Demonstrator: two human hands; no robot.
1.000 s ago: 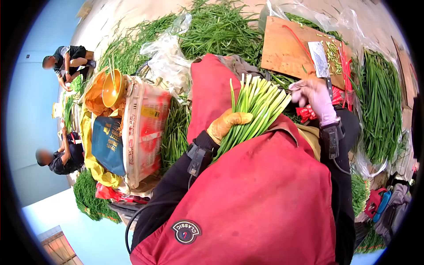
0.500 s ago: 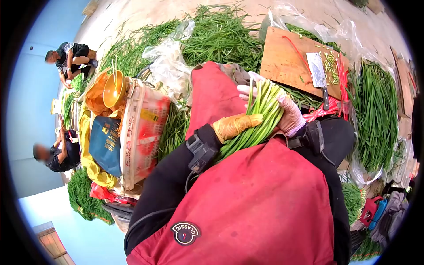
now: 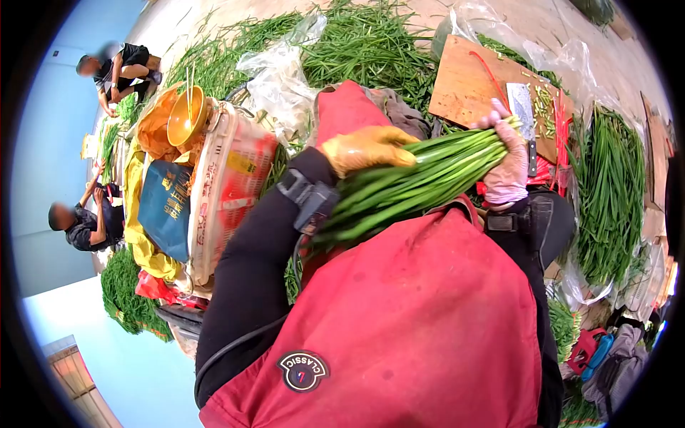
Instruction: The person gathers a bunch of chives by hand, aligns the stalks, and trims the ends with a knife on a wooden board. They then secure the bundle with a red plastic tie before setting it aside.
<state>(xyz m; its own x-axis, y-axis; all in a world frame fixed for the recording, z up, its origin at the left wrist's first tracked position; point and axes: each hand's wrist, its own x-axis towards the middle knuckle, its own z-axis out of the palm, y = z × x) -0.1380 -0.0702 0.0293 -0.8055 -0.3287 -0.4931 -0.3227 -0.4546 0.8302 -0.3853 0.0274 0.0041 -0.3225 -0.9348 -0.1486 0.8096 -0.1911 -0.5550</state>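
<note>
A bunch of long green stalks (image 3: 421, 175) lies across my lap, above the red apron (image 3: 414, 307). At its pale cut ends, my right hand (image 3: 506, 160), in a pinkish-white glove, is wrapped round the bunch. My left hand (image 3: 367, 150), in a yellow-orange glove, rests on top of the leafy part with its fingers stretched out and a little apart. The leafy ends below it are blurred. Just beyond my right hand are a cleaver (image 3: 521, 110) and a wooden board (image 3: 464, 78) with cut pieces on it.
A white crate (image 3: 232, 178) with an orange bowl (image 3: 187, 118) stands at left. Loose greens (image 3: 364, 50) and clear plastic (image 3: 282, 78) lie ahead. More greens (image 3: 606, 192) lie at right. Two people (image 3: 128, 68) (image 3: 89, 221) sit at far left.
My right hand has moved right and closed round the stalk ends. The bunch has swung flatter, showing more of its leaves. My left hand has loosened from its grip and lies over them.
</note>
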